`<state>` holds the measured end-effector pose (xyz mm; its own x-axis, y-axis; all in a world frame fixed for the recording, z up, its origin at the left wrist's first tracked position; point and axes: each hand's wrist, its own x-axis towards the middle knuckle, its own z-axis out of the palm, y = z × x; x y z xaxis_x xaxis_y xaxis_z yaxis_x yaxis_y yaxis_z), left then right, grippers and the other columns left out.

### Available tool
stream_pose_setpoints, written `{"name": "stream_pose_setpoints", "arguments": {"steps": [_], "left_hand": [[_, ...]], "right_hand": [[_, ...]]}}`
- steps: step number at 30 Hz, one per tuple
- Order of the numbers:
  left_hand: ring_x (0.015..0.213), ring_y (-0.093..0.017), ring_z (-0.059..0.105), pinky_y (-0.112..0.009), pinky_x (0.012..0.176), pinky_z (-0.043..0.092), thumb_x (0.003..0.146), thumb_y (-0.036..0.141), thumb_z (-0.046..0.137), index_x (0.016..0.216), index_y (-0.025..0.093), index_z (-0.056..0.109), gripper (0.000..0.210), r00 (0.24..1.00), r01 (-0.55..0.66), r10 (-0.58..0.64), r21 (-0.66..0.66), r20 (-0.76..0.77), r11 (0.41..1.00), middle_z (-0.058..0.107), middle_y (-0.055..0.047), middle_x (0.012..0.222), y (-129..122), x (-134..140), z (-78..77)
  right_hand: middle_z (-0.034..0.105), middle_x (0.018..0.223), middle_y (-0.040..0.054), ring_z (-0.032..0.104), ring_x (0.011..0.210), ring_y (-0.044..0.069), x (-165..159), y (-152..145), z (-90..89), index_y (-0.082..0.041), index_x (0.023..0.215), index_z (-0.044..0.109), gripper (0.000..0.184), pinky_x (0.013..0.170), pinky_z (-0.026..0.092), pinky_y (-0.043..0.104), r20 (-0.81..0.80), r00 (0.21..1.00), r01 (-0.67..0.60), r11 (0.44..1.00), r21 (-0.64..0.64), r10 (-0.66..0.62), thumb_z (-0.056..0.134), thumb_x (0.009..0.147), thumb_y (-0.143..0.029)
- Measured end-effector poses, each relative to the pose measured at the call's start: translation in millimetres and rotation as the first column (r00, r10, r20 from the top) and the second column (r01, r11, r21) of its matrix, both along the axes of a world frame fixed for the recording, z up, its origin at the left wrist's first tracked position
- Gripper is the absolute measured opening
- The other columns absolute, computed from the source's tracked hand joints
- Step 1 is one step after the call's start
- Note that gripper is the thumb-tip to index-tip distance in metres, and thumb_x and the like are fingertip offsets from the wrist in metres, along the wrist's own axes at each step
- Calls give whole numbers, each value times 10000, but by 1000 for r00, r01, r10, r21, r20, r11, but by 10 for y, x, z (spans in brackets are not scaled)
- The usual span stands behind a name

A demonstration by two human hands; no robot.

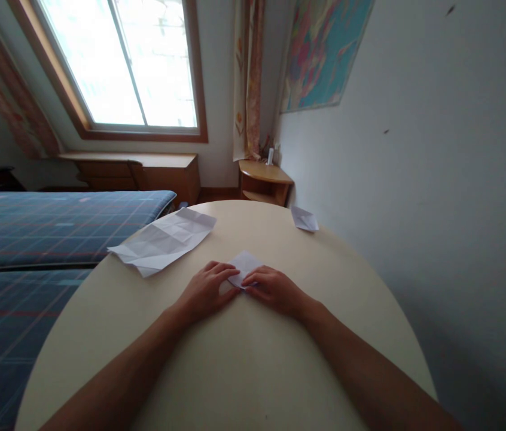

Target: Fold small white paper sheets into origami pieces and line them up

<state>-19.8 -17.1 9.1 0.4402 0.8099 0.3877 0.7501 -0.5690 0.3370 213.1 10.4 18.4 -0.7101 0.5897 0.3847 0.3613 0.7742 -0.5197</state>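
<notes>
A small folded piece of white paper (244,262) lies on the round cream table (235,359), with one corner pointing away from me. My left hand (208,289) grips its left near edge between thumb and fingers. On the opposite side my right hand (275,290) pinches the right near edge, its fingertips close to those of the left. Fingers cover part of the paper's near side, so its folds there are hidden.
A large creased paper sheet (167,236) lies at the table's far left. Another small folded paper (305,219) sits near the far right edge. A plaid-covered bed (55,230) adjoins the left side, a white wall (436,209) the right. Beyond stands a corner shelf (265,172).
</notes>
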Motion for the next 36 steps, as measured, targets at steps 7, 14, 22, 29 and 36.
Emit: {"name": "stream_pose_setpoints", "arguments": {"steps": [7,14,22,29,36], "left_hand": [[1095,-225,591,-377,972,500,926,328,582,1135,273,693,243,1000,-17,17,-14,4,1000,708,-43,1158,12,22,6],[1041,-207,611,-345,934,499,975,307,506,1049,275,702,212,999,-27,27,-8,-26,1000,731,-21,1082,22,35,17],[961,-195,635,-298,839,499,970,273,506,975,265,704,198,997,-38,38,-8,-63,999,734,-30,959,24,46,28],[876,-195,660,-291,782,495,982,292,470,921,231,696,242,988,-129,127,-14,-89,992,726,-45,900,34,37,25],[859,-200,680,-292,769,500,969,311,484,1037,246,686,222,978,-206,205,-41,-34,978,729,-32,902,46,31,3]], "right_hand": [[739,978,73,676,897,188,-5,12,2,-208,991,706,184,825,509,305,5,994,110,994,-1,-110,555,965,-309],[741,915,45,669,796,166,-11,-5,28,-200,939,692,125,737,494,269,-32,975,220,974,-56,-222,573,902,-207],[751,890,20,697,781,165,-23,-6,31,-225,897,703,133,743,534,281,-131,947,290,956,-55,-295,596,841,-171],[753,908,38,702,829,187,-4,16,38,-227,960,705,168,737,534,291,-132,934,324,943,-73,-331,559,937,-307],[756,928,62,708,849,209,19,50,4,-216,999,711,203,766,546,320,-80,924,364,924,-117,-374,538,952,-311]]}}
